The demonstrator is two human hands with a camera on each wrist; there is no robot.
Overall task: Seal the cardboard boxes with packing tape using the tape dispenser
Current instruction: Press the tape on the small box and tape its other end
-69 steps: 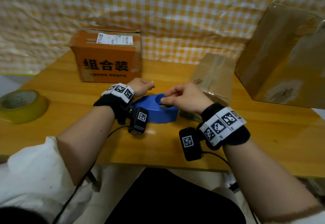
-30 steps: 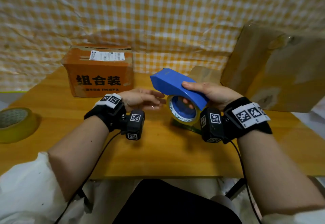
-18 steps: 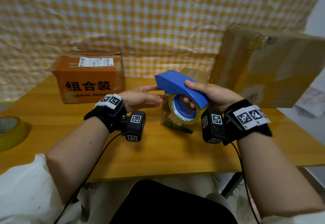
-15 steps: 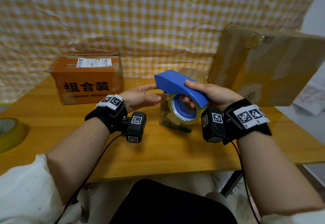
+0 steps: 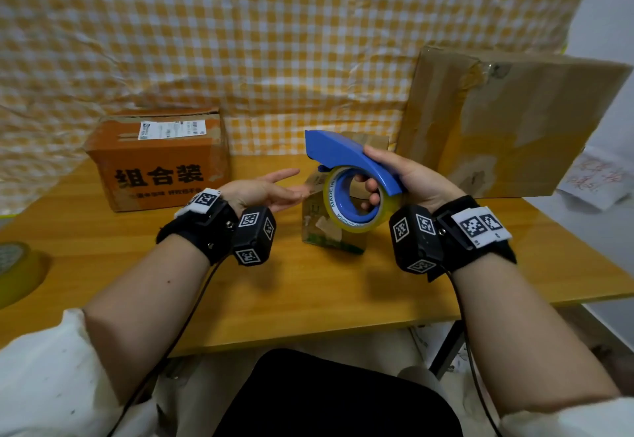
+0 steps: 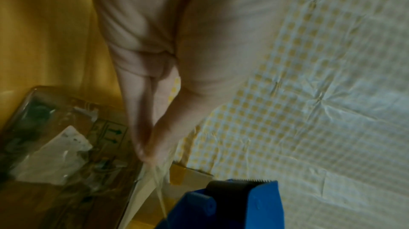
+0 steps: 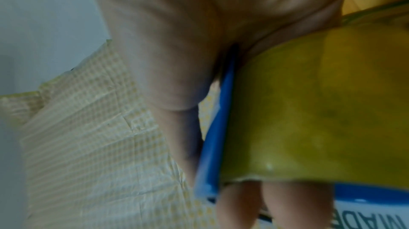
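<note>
My right hand (image 5: 372,176) grips the blue tape dispenser (image 5: 346,158) above the table, thumb on its top and fingers through the core of the yellowish tape roll (image 5: 346,227). My left hand (image 5: 295,189) is just left of it, index finger stretched out. In the left wrist view the thumb and fingers of the left hand (image 6: 143,152) pinch a clear tape strip (image 6: 155,180) that runs to the dispenser's toothed nose (image 6: 239,203). A small taped cardboard box (image 5: 329,234) stands on the table under the dispenser. The tape roll (image 7: 309,110) fills the right wrist view.
An orange printed box (image 5: 161,162) stands at the back left. A large brown box (image 5: 507,121) leans at the back right. A spare tape roll (image 5: 13,268) lies at the table's left edge. A checked cloth hangs behind the wooden table (image 5: 308,292).
The dispenser lay on the table 2.3 s ago; my right hand has lifted it. Over the last half second the left index finger has straightened and both hands have barely moved.
</note>
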